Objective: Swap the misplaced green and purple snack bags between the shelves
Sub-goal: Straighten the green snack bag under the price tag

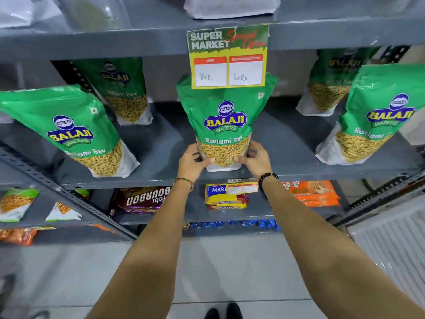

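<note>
Both hands on the green bag, front and centre of the grey shelf.

The left hand [192, 161] and right hand [254, 158] clasp the bottom corners of the green snack bag [224, 122], fingers [208, 161] wrapped onto its front, thumbs nearly meeting. The bag stands upright on the grey shelf [161, 143], right under the yellow price sign [228, 57]. More green bags [69, 130] stand either side, well apart from it. Biscuit packs [226, 196] lie on the shelf below.

Even, bright indoor light with soft shadows under the shelves [276, 176]; wide-angle bending and blur grow toward the edges.
</note>
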{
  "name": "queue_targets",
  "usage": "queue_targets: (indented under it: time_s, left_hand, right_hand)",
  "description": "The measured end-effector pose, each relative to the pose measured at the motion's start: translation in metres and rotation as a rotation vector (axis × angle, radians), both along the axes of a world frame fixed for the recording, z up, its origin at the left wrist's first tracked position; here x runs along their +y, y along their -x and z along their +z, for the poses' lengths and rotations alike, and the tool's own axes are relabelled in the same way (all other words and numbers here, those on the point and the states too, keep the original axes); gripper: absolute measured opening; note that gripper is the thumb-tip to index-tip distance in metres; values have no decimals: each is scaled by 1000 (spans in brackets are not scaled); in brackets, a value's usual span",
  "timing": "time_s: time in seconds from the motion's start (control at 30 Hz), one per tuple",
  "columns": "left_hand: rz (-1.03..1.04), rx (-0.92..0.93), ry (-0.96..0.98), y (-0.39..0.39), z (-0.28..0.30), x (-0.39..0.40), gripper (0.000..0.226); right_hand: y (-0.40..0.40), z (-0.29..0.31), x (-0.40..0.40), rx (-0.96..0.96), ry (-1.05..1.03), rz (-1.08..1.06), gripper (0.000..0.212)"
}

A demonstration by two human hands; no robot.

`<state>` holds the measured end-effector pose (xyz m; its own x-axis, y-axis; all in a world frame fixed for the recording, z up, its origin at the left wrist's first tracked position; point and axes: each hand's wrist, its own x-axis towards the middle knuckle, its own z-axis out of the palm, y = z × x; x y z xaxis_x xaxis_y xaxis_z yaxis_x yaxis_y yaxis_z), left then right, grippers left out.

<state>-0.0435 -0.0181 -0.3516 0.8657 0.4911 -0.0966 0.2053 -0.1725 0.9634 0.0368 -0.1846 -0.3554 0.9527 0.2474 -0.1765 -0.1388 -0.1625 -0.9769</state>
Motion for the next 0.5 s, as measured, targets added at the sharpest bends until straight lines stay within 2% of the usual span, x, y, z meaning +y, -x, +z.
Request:
queue_targets:
  time_s: [0.2,0.5]
  left_hand:
    - [-67,85,-48,10,-20,-5,50]
    - [-11,158,-126,1,-21,-8,39]
  right_hand:
    - [2,-9,-8,-12,112,144,61]
    - [0,-8,-3,4,236,68,51]
